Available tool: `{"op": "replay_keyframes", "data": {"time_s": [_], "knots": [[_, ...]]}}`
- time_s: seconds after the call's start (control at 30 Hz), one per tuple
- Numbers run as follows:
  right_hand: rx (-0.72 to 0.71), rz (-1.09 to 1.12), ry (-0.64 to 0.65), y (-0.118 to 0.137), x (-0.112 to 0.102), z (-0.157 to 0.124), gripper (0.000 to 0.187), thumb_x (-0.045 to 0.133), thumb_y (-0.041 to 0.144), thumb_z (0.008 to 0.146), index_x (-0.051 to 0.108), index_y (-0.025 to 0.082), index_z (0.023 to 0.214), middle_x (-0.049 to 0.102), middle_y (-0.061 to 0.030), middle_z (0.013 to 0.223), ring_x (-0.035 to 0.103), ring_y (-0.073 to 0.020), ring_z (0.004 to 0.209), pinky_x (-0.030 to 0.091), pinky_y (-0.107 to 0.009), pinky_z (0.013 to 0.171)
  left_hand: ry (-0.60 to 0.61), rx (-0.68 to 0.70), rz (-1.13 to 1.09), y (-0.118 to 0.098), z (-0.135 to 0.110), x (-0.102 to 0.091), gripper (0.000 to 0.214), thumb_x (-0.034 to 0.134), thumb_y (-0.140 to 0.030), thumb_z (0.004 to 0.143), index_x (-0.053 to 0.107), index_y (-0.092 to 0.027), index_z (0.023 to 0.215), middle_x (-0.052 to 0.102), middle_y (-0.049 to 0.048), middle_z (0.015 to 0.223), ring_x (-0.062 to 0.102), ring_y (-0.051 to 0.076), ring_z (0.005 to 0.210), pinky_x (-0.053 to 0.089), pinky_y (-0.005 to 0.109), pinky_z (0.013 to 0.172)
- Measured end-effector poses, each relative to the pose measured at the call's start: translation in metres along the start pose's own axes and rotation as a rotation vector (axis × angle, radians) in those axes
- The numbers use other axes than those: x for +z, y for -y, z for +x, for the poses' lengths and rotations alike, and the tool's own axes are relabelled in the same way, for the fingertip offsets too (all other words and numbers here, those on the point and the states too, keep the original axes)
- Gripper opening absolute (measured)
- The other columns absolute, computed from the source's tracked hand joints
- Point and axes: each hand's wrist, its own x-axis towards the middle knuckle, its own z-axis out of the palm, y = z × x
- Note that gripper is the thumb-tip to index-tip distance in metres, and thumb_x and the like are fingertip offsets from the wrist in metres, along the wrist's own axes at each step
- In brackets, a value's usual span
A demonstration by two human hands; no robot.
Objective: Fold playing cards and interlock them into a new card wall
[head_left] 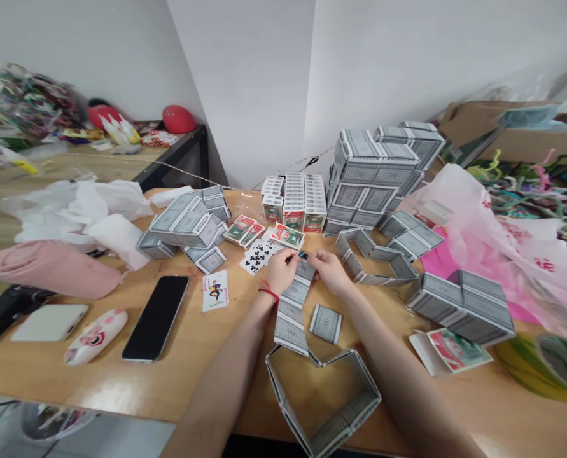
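Note:
A strip of joined grey-patterned playing cards (293, 312) runs toward me on the table. My left hand (282, 272) pinches its far end from the left. From the right, my right hand (329, 270) closes on the same end, where a small dark blue-green bit shows at the fingertips; I cannot make out what it is. Beside the strip lies a separate grey folded card piece (326, 324). Between my forearms a heart-shaped frame of cards (352, 420) stands on its edges, close to the strip's near end.
Stacked card blocks (366, 184) rise at the back right, near several card boxes (293, 203). Another card frame (378, 278) stands to the right, with green-yellow tape (526, 366) farther over. Leftward are a joker card (215, 291), a phone (156, 318) and a pink pouch (56, 269).

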Motion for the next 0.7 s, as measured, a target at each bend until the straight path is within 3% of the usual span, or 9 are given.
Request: {"op": "replay_keyframes", "data": {"time_s": [0.13, 0.53, 0.7], "knots": [[0.029, 0.054, 0.115, 0.001, -0.004, -0.001, 0.023, 0.063, 0.036, 0.060, 0.050, 0.018, 0.062, 0.048, 0.0061, 0.050, 0.046, -0.0078, 0.044, 0.044, -0.022, 0.044, 0.046, -0.003, -0.005, 0.002, 0.001, -0.002, 0.014, 0.049, -0.022, 0.076, 0.061, -0.016, 0.072, 0.063, 0.0026, 0.073, 0.054, 0.013, 0.069, 0.040, 0.023, 0.064], [0.076, 0.045, 0.181, 0.000, -0.011, -0.001, 0.009, 0.057, 0.025, 0.064, 0.054, 0.017, 0.067, 0.056, 0.0044, 0.054, 0.054, -0.0095, 0.047, 0.052, -0.027, 0.051, 0.093, -0.016, -0.018, 0.005, 0.004, -0.004, 0.014, 0.051, -0.023, 0.074, 0.064, -0.016, 0.071, 0.064, 0.0026, 0.072, 0.056, 0.013, 0.068, 0.041, 0.023, 0.063], [0.071, 0.121, 0.249, -0.002, -0.014, -0.001, 0.013, 0.055, 0.022, 0.064, 0.058, 0.017, 0.076, 0.061, 0.0024, 0.060, 0.059, -0.0112, 0.053, 0.052, -0.028, 0.056, 0.085, -0.055, -0.025, 0.004, 0.004, -0.005, 0.015, 0.050, -0.022, 0.073, 0.064, -0.015, 0.069, 0.063, 0.0019, 0.068, 0.054, 0.013, 0.064, 0.040, 0.023, 0.061]]}}
